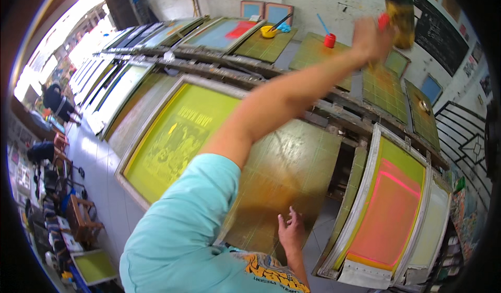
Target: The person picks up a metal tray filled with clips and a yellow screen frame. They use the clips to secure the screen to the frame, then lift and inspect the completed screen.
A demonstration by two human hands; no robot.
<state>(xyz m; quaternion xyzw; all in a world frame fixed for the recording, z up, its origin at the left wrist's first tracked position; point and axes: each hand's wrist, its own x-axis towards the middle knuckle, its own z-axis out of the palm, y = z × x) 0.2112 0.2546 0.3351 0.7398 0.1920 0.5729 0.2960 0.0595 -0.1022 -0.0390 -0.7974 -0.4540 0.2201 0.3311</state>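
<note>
My left arm, in a teal sleeve, reaches across to the upper right. High up there, my left hand point(371, 41) is closed on a dark, yellow-stained long object point(401, 19). A small red part shows beside the fingers; the object's top is cut off and its kind is unclear. My right hand point(291, 231) hovers low with fingers apart and holds nothing. Beneath it lies a brown-stained, gridded printing board point(284, 162). Left of the board, a yellow-green screen printing frame point(180, 131) with a dark picture stands tilted, partly behind my arm.
On the right rests a screen frame point(389, 204) with pink ink. Along the back row sit a yellow bowl point(268, 31), a red pot point(330, 41) with a blue stick, and more boards. A wooden stool point(82, 217) and another person point(58, 102) are at the left.
</note>
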